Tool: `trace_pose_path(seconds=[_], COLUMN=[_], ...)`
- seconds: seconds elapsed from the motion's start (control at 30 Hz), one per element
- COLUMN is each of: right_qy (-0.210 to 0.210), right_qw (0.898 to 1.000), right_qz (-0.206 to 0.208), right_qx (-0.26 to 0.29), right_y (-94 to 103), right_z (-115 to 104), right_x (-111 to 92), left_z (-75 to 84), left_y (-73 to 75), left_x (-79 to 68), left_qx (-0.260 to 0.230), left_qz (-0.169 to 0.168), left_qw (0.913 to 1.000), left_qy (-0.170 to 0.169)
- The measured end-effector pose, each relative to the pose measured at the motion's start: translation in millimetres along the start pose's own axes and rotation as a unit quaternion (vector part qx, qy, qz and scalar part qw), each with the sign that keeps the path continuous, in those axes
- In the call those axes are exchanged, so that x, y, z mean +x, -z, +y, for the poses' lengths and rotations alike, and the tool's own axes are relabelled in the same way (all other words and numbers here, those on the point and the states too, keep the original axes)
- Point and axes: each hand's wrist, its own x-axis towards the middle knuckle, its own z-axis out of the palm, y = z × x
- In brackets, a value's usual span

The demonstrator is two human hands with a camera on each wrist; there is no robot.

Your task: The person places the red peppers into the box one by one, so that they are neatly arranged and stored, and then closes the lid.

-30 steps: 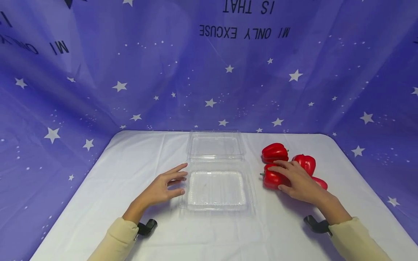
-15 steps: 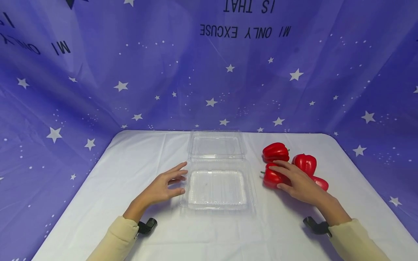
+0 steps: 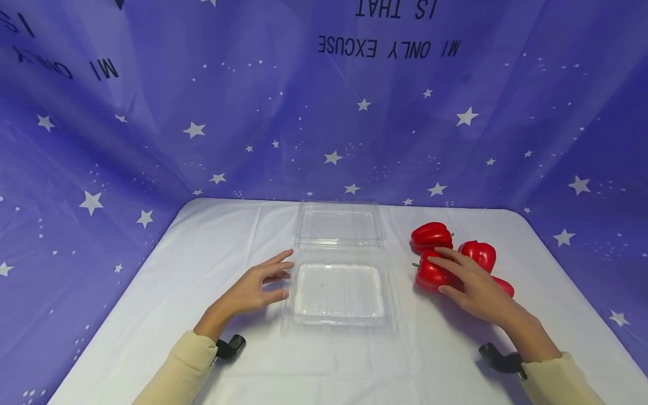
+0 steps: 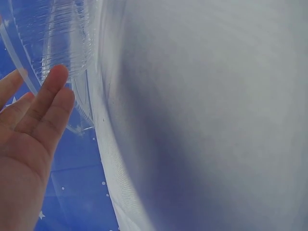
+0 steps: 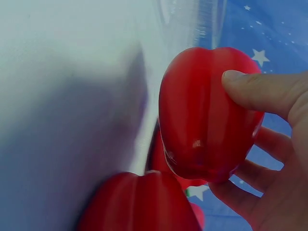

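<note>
My right hand [image 3: 478, 289] grips a red bell pepper [image 3: 430, 275], its green stem pointing left. In the right wrist view the thumb lies along one side of this bell pepper [image 5: 202, 115] and the other fingers are behind it. My left hand [image 3: 248, 289] is beside the left edge of a clear plastic clamshell container [image 3: 336, 320], fingers extended and holding nothing. The container lies with its lid [image 3: 339, 225] folded back, away from me. From the left wrist, the fingertips overlap the container's clear ribbed wall [image 4: 72, 43].
More red bell peppers lie around the right hand: one behind [image 3: 430, 236], one to the right [image 3: 480, 256], and one partly hidden under the wrist [image 3: 505, 286]. A white cloth [image 3: 334, 365] covers the table. Purple star-printed fabric [image 3: 283, 112] hangs around its back and sides.
The head view has shifted slightly, so everything sits a little further right. The right hand and its bell pepper have moved slightly up and right. The left hand stays beside the container.
</note>
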Motion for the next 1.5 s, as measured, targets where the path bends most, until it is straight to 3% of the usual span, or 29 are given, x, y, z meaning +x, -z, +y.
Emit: trace_pose_path(seconds=[0.17, 0.43, 1.07, 1.5], right_qy=[0.007, 0.032, 0.08, 0.119], right_qw=[0.999, 0.997, 0.991, 0.986], right_qz=[0.031, 0.068, 0.091, 0.085], right_qx=[-0.005, -0.017, -0.058, -0.074], right_y=[10.8, 16.2, 24.0, 14.2], right_z=[-2.5, -10.1, -44.6, -71.4], right_x=[-12.2, -18.6, -19.8, -7.4], left_z=[1.8, 2.7, 3.4, 4.2], left_y=[-1.5, -0.1, 2.6, 2.2], left_x=[5.3, 0.7, -1.1, -0.6], left_qx=[-0.001, 0.008, 0.02, 0.02], left_qz=[-0.007, -0.001, -0.004, -0.002], left_qw=[1.0, 0.9999, 0.9997, 0.9997], left_qy=[0.0, 0.011, 0.012, 0.016])
